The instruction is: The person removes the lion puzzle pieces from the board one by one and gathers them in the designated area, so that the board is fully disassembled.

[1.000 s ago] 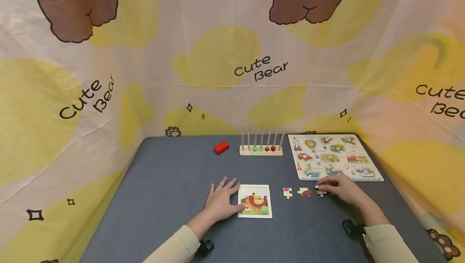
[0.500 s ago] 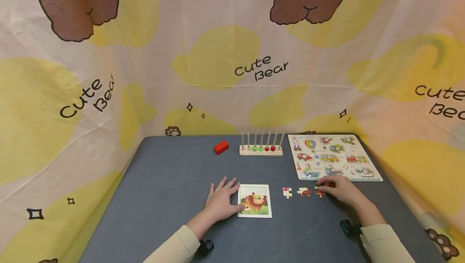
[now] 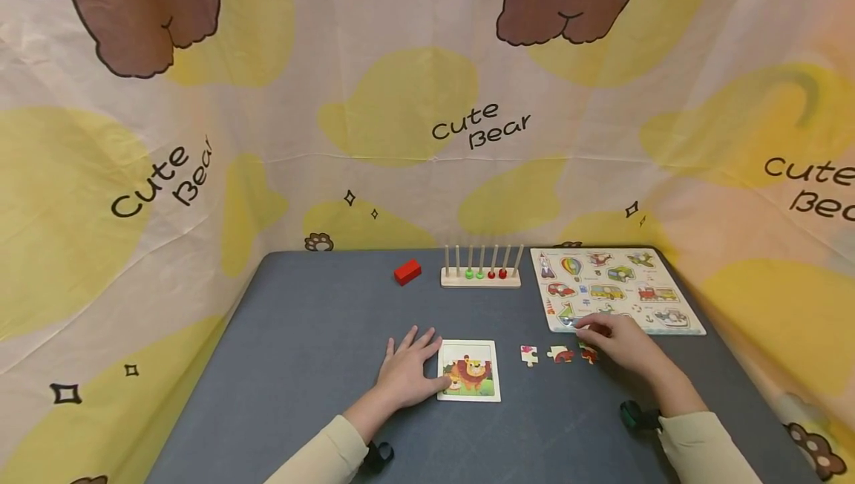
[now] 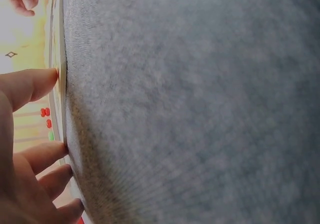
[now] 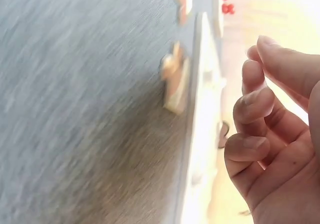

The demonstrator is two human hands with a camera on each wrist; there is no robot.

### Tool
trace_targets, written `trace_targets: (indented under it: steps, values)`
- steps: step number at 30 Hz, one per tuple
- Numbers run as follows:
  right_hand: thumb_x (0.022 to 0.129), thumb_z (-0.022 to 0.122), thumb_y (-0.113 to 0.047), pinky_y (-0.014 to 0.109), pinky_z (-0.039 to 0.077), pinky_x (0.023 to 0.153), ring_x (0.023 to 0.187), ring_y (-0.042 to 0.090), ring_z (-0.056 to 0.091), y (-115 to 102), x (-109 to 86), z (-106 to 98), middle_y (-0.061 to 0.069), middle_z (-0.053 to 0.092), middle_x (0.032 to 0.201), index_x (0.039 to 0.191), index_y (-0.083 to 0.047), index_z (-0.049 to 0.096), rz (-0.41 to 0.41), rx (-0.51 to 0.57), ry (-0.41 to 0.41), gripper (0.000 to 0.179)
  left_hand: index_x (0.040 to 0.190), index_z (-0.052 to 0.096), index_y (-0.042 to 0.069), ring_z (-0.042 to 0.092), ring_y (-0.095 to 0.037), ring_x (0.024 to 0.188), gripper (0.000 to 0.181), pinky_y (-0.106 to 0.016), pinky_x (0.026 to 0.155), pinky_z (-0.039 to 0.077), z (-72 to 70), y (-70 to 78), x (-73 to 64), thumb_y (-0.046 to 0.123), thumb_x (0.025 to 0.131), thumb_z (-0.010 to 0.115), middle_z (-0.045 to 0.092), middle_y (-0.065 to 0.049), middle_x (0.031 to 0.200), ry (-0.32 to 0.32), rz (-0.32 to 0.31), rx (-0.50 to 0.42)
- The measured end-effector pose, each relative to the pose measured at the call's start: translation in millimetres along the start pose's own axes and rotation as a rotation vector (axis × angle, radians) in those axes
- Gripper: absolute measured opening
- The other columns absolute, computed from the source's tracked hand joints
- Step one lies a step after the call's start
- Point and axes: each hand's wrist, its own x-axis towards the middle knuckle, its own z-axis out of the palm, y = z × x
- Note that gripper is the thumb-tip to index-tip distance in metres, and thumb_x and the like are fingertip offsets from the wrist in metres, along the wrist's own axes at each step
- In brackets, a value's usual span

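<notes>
In the head view, my left hand [image 3: 405,374] lies with fingers spread at the left side of a square lion jigsaw puzzle [image 3: 473,373] in a white frame. Its thumb rests on the frame's lower left part, and the fingertips [image 4: 64,149] meet the frame's edge in the left wrist view. Over the right end of a row of loose jigsaw pieces hovers my right hand [image 3: 621,341], fingers loosely curled, nothing visible between them. Just under it lies a red and green jigsaw piece [image 3: 588,354]. Left of that are a red and white piece [image 3: 561,354] and a pink and white piece [image 3: 529,355].
A vehicle picture board [image 3: 624,292] lies behind the right hand, its near edge partly under the fingers in view. At the back stand a wooden peg rack [image 3: 479,281] with green and red beads and a red block [image 3: 407,272]. A printed curtain surrounds the table [image 3: 320,321].
My right hand has turned and let go of the rightmost jigsaw piece, then lifted up and slightly left, over the board's edge. My left hand has stayed on the frame.
</notes>
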Motion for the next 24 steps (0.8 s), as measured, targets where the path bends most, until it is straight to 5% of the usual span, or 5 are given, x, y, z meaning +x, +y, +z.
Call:
trace_targets:
  steps: [13,24]
  values:
    - [0.096,0.071,-0.026,0.025,0.045,0.06,0.067,0.006,0.051,-36.1,15.7,9.6,-0.004,0.065,0.081,0.109,-0.011,0.075,-0.063,0.01,-0.056,0.021,0.152,0.048,0.02,0.019,-0.033,0.156,0.091,-0.071,0.118,0.008,-0.9,-2.3,3.1,0.065,0.077,0.073,0.037,0.0,0.163,-0.013,0.02,-0.016]
    - [0.096,0.07,-0.024,0.025,0.05,0.066,0.074,0.006,0.056,-55.4,31.8,25.0,-0.006,0.07,0.091,0.11,-0.008,0.075,-0.111,0.055,-0.104,0.021,0.152,0.048,0.02,0.018,-0.033,0.156,0.094,-0.071,0.118,0.008,-3.1,-0.9,1.5,0.065,0.075,0.076,0.036,-0.001,0.163,-0.025,0.007,-0.02]
